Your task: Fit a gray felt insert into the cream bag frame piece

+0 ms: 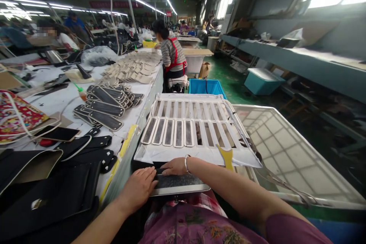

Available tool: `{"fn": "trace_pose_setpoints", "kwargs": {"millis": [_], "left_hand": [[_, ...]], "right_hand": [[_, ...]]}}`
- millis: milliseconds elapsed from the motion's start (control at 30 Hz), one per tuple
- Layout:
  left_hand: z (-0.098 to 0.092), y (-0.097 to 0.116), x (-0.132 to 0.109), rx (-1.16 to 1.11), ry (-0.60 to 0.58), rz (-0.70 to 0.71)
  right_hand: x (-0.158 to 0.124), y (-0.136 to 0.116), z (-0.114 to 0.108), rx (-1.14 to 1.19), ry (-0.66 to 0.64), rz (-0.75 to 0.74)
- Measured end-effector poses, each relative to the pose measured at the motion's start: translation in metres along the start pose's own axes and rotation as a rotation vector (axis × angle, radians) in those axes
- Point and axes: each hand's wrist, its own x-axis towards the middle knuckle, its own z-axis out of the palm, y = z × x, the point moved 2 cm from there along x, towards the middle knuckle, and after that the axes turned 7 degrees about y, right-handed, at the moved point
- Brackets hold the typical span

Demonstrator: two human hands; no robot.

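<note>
A dark grey board with a pale front edge (183,185) lies close against my body. Flat over its left end rests my left hand (140,185), fingers stretched out. My right hand (175,167), with a bangle at the wrist, reaches across from the right; its fingers are bent and closed at the board's far left part. What they pinch, if anything, is too dark to make out. Just beyond the hands is a white slotted frame (197,150). Several dark strips with white borders (168,132) lie side by side on its near left part.
Left, a long table (130,108) carries stacked dark straps (105,105), beige pieces (131,66), a phone (58,133) and a black bag (54,187). A yellow forked piece (226,156) lies at the frame's near edge. Right stands a large white bin (297,141). A co-worker (174,53) sits ahead.
</note>
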Motion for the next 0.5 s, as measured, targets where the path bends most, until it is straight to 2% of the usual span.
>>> {"fn": "trace_pose_setpoints", "kwargs": {"millis": [133, 233, 400, 500], "left_hand": [[0.001, -0.009, -0.005, 0.0, 0.009, -0.001], [0.001, -0.007, -0.006, 0.023, 0.02, 0.03], [-0.005, -0.001, -0.007, 0.073, 0.033, 0.054], [-0.004, 0.007, 0.0, 0.064, 0.035, 0.036]], "right_hand": [[0.035, -0.008, 0.01, 0.035, -0.048, -0.061], [0.036, -0.002, 0.011, 0.086, -0.061, -0.091], [-0.004, 0.025, 0.0, 0.166, -0.049, -0.108], [-0.037, 0.049, -0.009, 0.296, -0.002, -0.003]]}}
